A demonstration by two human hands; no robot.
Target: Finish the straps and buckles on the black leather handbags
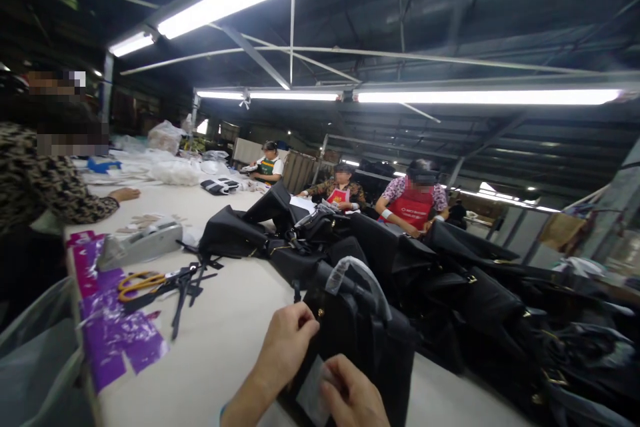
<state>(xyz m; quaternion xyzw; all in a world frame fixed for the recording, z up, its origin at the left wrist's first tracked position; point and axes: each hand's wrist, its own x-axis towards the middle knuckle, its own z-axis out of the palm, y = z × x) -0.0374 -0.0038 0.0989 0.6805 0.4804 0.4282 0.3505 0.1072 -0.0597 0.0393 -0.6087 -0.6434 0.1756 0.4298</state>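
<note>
A black handbag [370, 340] stands on the table in front of me, its top handle [357, 267] wrapped in clear plastic. My left hand [287, 340] is closed in a pinch by the bag's left edge, just below a small gold fitting [321, 313]. A short black strap end [297, 292] pokes up behind that hand; whatever the fingertips grip is hidden. Lower down, my right hand [353, 390] has its fingers curled together at a pale translucent sheet [311, 390] on the bag's front. Whether these fingers hold the sheet is unclear.
Black bags [470, 307] are heaped along the right. On the left lie orange-handled scissors [143, 285], black straps [183, 293], a grey tape dispenser [145, 243] and purple film [117, 327]. A co-worker's hand [125, 194] rests at far left; several people work behind the heap.
</note>
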